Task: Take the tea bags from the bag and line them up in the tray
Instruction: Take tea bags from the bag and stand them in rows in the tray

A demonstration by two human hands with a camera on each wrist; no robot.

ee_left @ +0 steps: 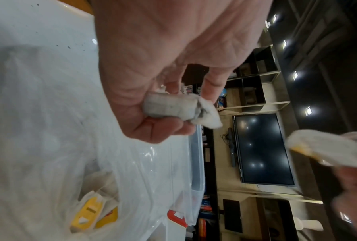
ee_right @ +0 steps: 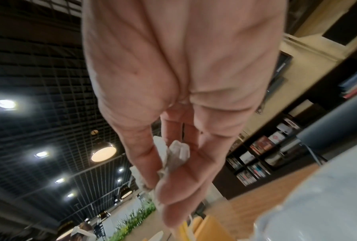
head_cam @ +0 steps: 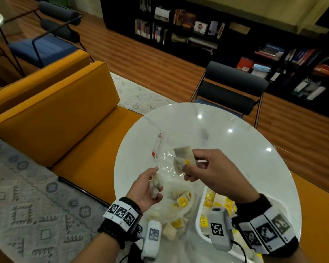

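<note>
Both hands hover above the table (head_cam: 226, 126): left hand (head_cam: 147, 188) grips one tea bag (head_cam: 156, 185), right hand (head_cam: 211, 169) pinches two tea bags (head_cam: 182, 158).

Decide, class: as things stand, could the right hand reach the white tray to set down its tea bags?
Probably yes. The right hand pinches tea bags above the table, and the tray lies just below and nearer the person, beside the plastic bag. Nothing visible stands between them; only the wrist camera hides part of the tray.

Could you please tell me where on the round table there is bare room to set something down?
The far half of the round table, beyond both hands, is bare marble. The near edge is crowded: the plastic bag of tea bags sits left, the white tray right.
</note>
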